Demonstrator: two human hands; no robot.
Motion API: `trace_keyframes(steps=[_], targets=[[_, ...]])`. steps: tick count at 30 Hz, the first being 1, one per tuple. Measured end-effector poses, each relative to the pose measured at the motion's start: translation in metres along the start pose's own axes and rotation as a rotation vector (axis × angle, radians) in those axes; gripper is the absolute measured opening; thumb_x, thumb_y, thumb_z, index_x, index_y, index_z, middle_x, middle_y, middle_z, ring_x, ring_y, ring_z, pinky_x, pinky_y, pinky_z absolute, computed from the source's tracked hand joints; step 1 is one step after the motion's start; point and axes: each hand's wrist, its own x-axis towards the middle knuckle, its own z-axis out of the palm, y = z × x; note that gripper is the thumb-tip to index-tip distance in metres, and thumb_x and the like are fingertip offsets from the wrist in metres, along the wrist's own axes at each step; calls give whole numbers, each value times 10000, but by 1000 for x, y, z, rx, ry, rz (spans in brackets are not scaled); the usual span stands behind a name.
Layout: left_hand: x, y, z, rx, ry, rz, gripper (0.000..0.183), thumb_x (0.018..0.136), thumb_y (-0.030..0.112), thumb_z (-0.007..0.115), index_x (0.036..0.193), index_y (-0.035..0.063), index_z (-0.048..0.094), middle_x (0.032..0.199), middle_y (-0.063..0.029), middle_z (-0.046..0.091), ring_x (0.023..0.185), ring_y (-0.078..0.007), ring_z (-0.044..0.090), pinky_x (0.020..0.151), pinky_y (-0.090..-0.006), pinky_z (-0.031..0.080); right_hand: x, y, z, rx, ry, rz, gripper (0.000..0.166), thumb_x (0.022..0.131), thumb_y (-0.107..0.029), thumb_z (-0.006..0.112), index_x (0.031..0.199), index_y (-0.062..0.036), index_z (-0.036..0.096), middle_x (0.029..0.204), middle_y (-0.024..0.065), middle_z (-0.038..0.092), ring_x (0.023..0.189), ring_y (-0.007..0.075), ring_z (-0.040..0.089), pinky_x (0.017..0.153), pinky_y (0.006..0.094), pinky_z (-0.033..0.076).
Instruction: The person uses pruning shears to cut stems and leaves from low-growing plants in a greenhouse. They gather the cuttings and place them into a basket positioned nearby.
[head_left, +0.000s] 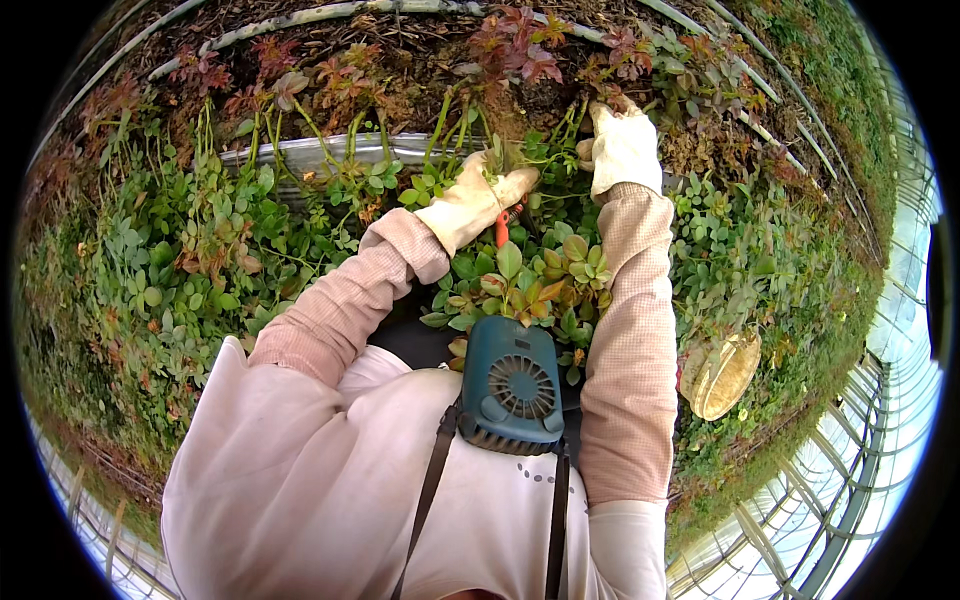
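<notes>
Both hands wear pale work gloves and reach into a row of leafy plants, which look like rose bushes (510, 274). My left hand (480, 199) is at the centre, its fingers curled around some cut or thin green stems; a red-handled tool, seemingly pruning shears (503, 225), shows just below it, partly hidden by the glove and leaves. To the right, my right hand (621, 146) reaches to the stems beside the bare soil. Its fingertips are partly hidden among reddish leaves, and what they grip is not visible.
A teal portable fan (517, 386) hangs on straps at my chest. Pale pipes or hoses (315, 15) run along the mulched soil above. Shiny plastic film (315, 154) lies behind the stems. A straw-coloured hat or basket (726, 376) is at right, near the greenhouse frame (862, 480).
</notes>
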Motion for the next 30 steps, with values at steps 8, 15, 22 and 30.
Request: trace_keyframes(steps=[8, 15, 22, 30], targets=[[9, -11, 1, -99, 38, 26, 940, 887, 583, 700, 1476, -44, 320, 1325, -165, 607, 1188, -242, 585, 1073, -349, 397, 24, 9, -26, -186, -228, 138, 411, 991, -158, 612, 1347, 26, 521, 862, 109, 667, 527, 180, 563, 510, 340, 546], [11, -7, -1, -69, 17, -63, 869, 979, 429, 673, 1498, -51, 167, 1421, -96, 587, 1293, -144, 539, 1199, -345, 262, -11, -3, -16, 200, -59, -20, 503, 981, -113, 620, 1461, -48, 485, 795, 8, 622, 484, 110, 501, 427, 305, 387], [21, -22, -4, 51, -62, 12, 781, 1018, 501, 571, 1524, -9, 267, 1434, -88, 583, 1356, -156, 492, 1239, -350, 149, -8, 3, -38, 7, -161, 172, 395, 972, -189, 643, 1314, -13, 551, 842, 74, 658, 551, 152, 575, 513, 325, 523], [-3, 11, 8, -239, 46, 68, 569, 968, 280, 716, 1379, -15, 455, 1400, -129, 608, 1306, -186, 563, 1087, -335, 440, -48, -1, -14, -781, 5, -323, 439, 979, -374, 610, 1216, -6, 639, 1176, 219, 697, 1087, 366, 673, 965, 436, 521]])
